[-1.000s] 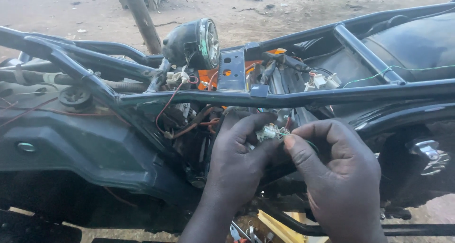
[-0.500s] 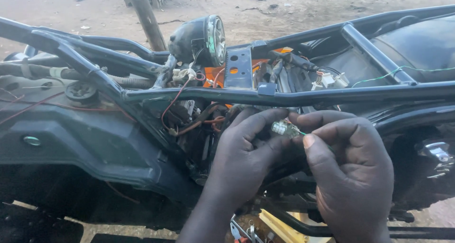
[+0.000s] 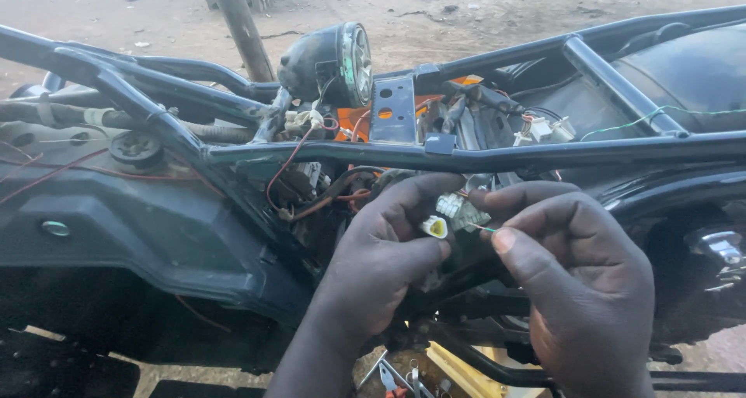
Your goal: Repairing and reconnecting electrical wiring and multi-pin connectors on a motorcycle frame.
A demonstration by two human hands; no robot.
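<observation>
Head view: both hands [image 3: 482, 281] pinch white connectors [image 3: 451, 214].

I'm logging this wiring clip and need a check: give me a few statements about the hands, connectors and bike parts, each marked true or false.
1. The left hand pinches a small connector with a yellow face. True.
2. The right hand grips pliers. False: it holds a thin green wire by the white connector.
3. The round gauge sits above the black frame tube. True.
4. The ground is tiled. False: it is bare dirt.
</observation>
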